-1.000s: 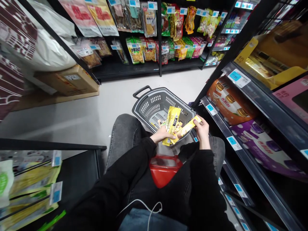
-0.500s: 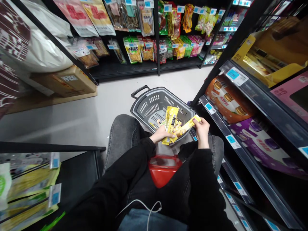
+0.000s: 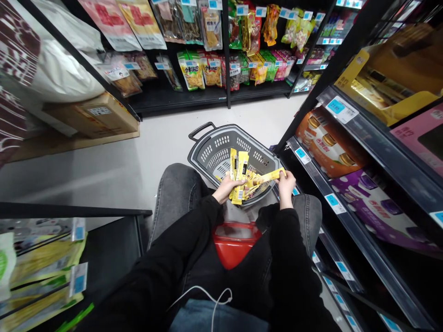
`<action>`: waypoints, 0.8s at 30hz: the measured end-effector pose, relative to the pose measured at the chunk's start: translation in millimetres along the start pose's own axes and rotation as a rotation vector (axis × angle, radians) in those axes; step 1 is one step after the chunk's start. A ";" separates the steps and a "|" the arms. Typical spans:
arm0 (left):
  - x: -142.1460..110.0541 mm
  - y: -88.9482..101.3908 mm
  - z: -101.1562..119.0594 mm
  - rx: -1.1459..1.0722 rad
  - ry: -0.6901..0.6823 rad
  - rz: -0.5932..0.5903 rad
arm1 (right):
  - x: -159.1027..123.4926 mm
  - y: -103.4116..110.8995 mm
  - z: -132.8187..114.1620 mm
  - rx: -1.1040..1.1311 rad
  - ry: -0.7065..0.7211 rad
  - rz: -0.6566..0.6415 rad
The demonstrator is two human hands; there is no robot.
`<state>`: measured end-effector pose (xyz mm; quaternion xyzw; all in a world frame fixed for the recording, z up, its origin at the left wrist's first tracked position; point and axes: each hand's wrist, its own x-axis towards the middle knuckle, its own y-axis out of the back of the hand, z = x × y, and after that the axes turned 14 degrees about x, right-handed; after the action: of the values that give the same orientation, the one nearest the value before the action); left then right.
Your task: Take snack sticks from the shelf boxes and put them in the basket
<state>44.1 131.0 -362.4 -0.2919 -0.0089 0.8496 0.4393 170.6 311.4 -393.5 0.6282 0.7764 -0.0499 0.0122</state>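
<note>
My left hand (image 3: 226, 187) is closed round a fan of several long yellow sachets (image 3: 239, 177), held upright over a grey shopping basket (image 3: 211, 150) on the floor. My right hand (image 3: 285, 183) pinches the end of one more yellow sachet (image 3: 268, 176), which lies nearly level and points left towards the bunch. Both hands hover above the basket's near rim, between my knees in grey trousers. More small packets lie in the basket, mostly hidden by the bunch.
A red stool (image 3: 233, 242) shows between my legs. Black shelves with boxed goods (image 3: 328, 147) run along the right. Hanging snack bags (image 3: 204, 69) fill the far shelves. Cardboard boxes (image 3: 100, 117) sit at the left. Light floor lies ahead of the basket.
The bunch in my left hand has turned more upright and narrowed. My right hand has shifted a little left and tipped its sachet closer to level.
</note>
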 end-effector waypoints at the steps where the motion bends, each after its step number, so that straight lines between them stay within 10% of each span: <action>1: -1.2 -0.6 -0.1 0.002 0.001 -0.009 | 0.6 -2.8 5.2 -0.006 -0.006 -0.010; 14: 3.7 0.4 -7.7 0.146 -0.073 -0.074 | -30.7 -37.6 -15.9 0.250 -0.185 -0.533; 24: -4.5 -1.9 -2.9 0.058 0.009 -0.238 | -21.8 -29.6 -26.5 0.382 -0.120 -0.246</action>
<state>49.0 128.1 -362.1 -0.2797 -0.0172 0.7899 0.5454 147.5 286.5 -363.6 0.5159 0.8213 -0.2342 -0.0668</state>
